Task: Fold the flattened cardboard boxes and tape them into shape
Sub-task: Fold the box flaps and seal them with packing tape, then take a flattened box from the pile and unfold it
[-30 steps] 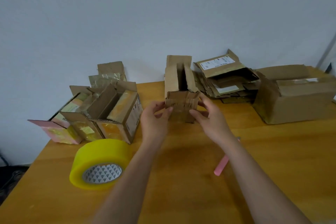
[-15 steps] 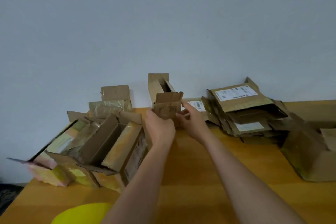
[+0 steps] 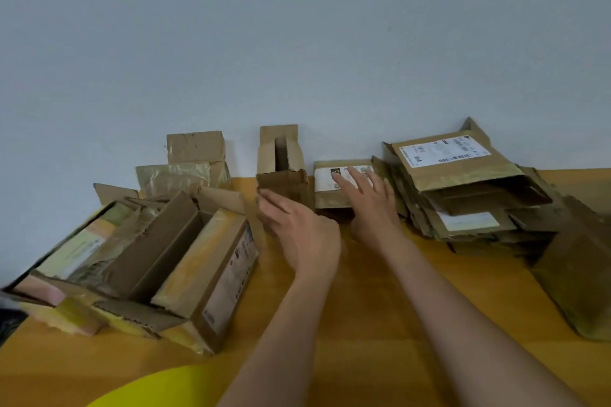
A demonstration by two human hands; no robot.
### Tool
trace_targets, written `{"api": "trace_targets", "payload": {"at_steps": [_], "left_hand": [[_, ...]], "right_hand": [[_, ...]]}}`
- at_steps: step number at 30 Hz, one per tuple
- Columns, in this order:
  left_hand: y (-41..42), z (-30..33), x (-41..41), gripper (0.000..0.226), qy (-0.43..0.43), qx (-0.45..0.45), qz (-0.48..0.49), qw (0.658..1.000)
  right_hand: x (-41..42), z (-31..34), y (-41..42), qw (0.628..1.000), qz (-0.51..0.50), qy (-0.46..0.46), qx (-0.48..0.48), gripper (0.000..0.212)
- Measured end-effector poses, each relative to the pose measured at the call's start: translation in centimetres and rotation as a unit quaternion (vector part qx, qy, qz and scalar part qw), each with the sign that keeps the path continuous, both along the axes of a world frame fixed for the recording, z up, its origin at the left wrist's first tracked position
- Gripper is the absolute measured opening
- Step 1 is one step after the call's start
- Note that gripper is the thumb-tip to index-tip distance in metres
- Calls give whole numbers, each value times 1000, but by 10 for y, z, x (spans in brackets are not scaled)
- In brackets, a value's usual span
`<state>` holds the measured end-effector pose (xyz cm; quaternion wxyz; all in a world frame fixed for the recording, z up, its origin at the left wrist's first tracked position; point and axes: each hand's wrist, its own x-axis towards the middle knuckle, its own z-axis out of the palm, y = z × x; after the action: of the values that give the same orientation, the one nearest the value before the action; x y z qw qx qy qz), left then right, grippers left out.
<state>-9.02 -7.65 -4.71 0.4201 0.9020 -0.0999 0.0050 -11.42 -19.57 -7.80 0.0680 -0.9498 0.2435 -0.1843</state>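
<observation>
A small folded cardboard box [image 3: 287,187] stands on the table in front of a taller open box [image 3: 280,150] near the wall. My left hand [image 3: 299,233] is at the small box's front left corner with its fingers loosely extended, and it does not grip the box. My right hand [image 3: 372,205] reaches to the right of it. Its straight, spread fingers lie on a flattened box with a white label [image 3: 330,200]. A yellow tape roll [image 3: 158,387] shows at the bottom edge.
A cluster of folded, taped boxes [image 3: 148,258] fills the left side of the wooden table [image 3: 380,324]. A stack of flattened boxes [image 3: 463,195] lies at the right, with a larger brown box [image 3: 578,274] beyond it. The wall is close behind.
The small box went from both hands to the table by the tall box. My left hand loosened from it. My right hand moved right onto the labelled flat box. The view tilted up.
</observation>
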Motion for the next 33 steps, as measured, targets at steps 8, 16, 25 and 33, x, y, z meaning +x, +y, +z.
{"api": "trace_targets", "payload": {"at_steps": [8,16,25,33], "left_hand": [[-5,-35,-10,94,48,115,-83,989],[15,-32,-22,94,40,121,-114,985],[72,-10,-73,96,-22,102,-165,981],[133,10,-109,84,-141,-8,-320,937]], "right_hand": [[-8,-11,-14,996,-59,33,51,64],[-26,0,6,995,-69,-3,71,53],[-103,34,65,992,-69,-65,78,51],[-175,81,116,985,-41,-140,90,34]]}}
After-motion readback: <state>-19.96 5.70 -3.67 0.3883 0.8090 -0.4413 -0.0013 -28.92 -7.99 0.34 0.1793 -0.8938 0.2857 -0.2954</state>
